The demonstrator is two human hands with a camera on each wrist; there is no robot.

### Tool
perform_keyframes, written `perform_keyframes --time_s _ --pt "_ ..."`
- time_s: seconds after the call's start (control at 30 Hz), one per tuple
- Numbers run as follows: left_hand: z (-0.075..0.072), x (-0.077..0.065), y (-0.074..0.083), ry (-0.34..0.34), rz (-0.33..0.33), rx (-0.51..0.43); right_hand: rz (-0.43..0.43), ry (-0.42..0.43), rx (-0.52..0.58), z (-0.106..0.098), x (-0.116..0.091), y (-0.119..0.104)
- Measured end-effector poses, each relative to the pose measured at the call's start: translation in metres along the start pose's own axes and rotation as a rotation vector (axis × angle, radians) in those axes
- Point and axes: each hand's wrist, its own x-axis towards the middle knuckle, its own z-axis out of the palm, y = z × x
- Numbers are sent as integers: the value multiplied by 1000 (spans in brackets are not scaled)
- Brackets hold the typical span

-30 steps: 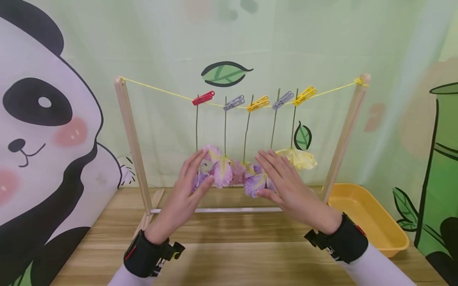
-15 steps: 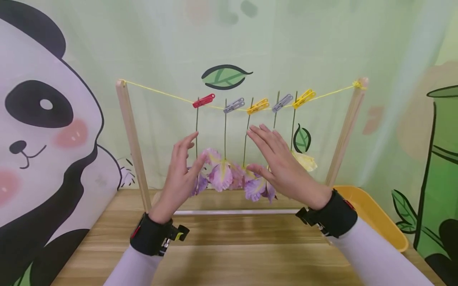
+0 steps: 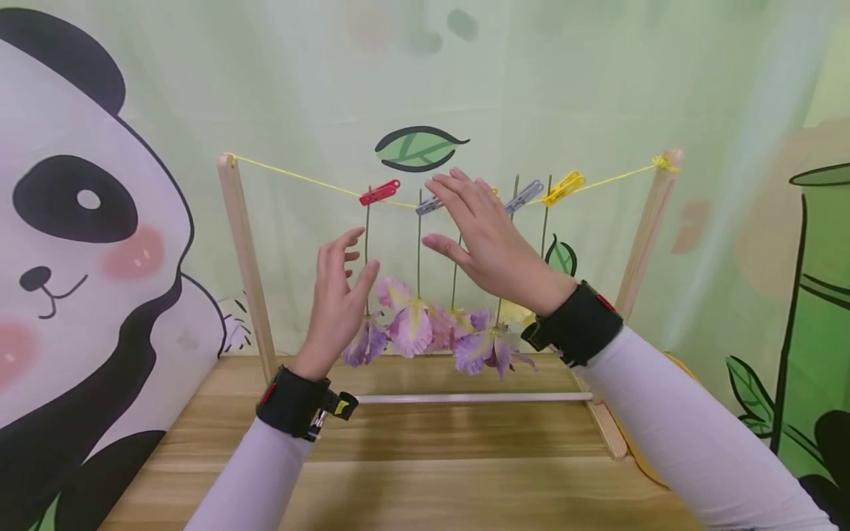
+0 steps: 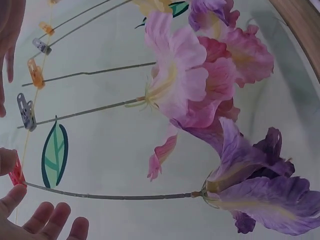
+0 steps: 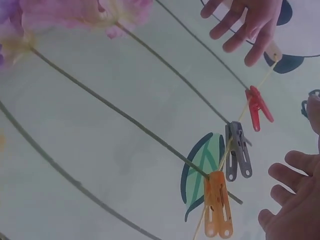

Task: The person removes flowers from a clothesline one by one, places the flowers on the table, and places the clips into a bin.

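Several artificial flowers hang upside down by their stems from a yellow string (image 3: 292, 175). A red clothespin (image 3: 380, 192) holds the leftmost stem, with a purple flower (image 3: 366, 343) below it. Farther right, grey clothespins (image 3: 524, 196) and yellow clothespins (image 3: 564, 189) grip the others, among them a pink flower (image 3: 410, 328). My left hand (image 3: 337, 299), fingers loosely bent and holding nothing, is raised beside the leftmost stem. With fingers extended, my right hand (image 3: 488, 240) is up in front of the middle clothespins, partly covering them. The orange-looking clothespin (image 5: 218, 205) shows close by in the right wrist view.
Two wooden posts (image 3: 244, 258) carry the string, joined low down by a white rod (image 3: 465, 398) above the wooden table (image 3: 425, 487). A yellow basin (image 3: 647, 461) is mostly hidden behind the right sleeve. A backdrop printed with a panda (image 3: 73, 214) hangs behind.
Both hands have risen from beside the blossoms; the right has gone up and leftward to clothespin height, while the left rose less. The flowers hang as before.
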Motion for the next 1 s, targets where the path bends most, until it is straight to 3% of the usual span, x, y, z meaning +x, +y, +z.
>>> perform_keyframes --time_s 0.6,0.77,1.0 --pt "-2 24 -13 35 -52 46 129 -183 -66 16 73 -13" --pt "2 23 -15 67 -63 80 113 -172 -138 21 81 -18" --pt "6 20 -16 117 -19 141 137 -142 -200 21 85 -22"
